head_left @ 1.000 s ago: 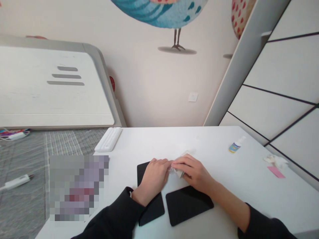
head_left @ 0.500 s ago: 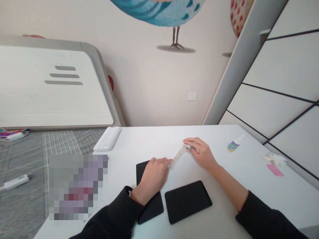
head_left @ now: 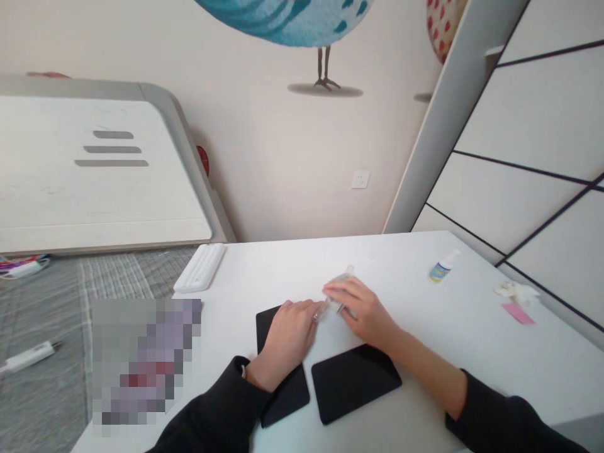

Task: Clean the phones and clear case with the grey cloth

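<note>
My left hand (head_left: 291,330) is closed on the lower end of a clear, shiny plastic strip (head_left: 323,311), its wrist and palm above a black flat slab (head_left: 285,396). My right hand (head_left: 365,308) bends its fingers round the same plastic close to the left fingertips. A small dark-tipped bit shows under the right fingers, too small to name. Past them, the far end of the plastic sticks out. A second black slab, shaped like a tablet (head_left: 356,387), lies flat just below my right hand and forearm.
At the table's far left corner lies a white case (head_left: 201,267); a pixelated item (head_left: 158,358) is nearer. To the right are a small bottle (head_left: 442,267), crumpled white tissue (head_left: 516,292) and a pink slip (head_left: 518,313). A white pen-like device (head_left: 33,357) rests on grey fabric.
My right hand has moved left and nearer, up to my left hand. The plastic strip, stretched between the hands before, is now bunched under the right fingers. The view has shifted slightly.
</note>
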A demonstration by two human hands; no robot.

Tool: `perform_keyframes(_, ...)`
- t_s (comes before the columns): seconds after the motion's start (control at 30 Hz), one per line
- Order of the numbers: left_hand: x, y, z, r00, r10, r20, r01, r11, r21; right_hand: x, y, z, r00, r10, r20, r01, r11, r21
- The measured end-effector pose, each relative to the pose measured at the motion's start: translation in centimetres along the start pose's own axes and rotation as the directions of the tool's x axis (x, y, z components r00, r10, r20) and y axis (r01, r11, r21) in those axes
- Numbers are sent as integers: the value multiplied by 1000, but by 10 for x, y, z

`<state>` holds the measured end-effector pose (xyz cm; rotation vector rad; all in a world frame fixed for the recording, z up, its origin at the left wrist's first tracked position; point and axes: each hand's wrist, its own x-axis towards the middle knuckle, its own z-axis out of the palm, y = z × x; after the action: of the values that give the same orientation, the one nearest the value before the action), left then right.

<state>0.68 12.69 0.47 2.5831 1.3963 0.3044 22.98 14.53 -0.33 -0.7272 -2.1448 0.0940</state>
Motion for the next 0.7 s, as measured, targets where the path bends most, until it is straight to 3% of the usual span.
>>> perform_keyframes(0.1,-1,-1,2,1000,-8,-12,8,1000,-2,1,-5,5,994,-95,62,92,994,57)
perform_keyframes(0.27,-1,-1,4,999,21,-25,-22,999,-40,4,18,-4,998,-18,-59,20,999,32)
perform_keyframes(0.43,-1,-5,4,995,6,-95,-16,994,-105,2,6,5,997,-72,24,67,988,140)
perform_keyframes(0.57,-5,-1,-9,970,-36,-242,-17,977,-214,5,24,-6,989,110,-101,-94,984,149)
perform_keyframes(0.7,-5,10,-25,882,-134,-452,-51,926,-374,9,26,-7,928,314,-202,-266,936,231)
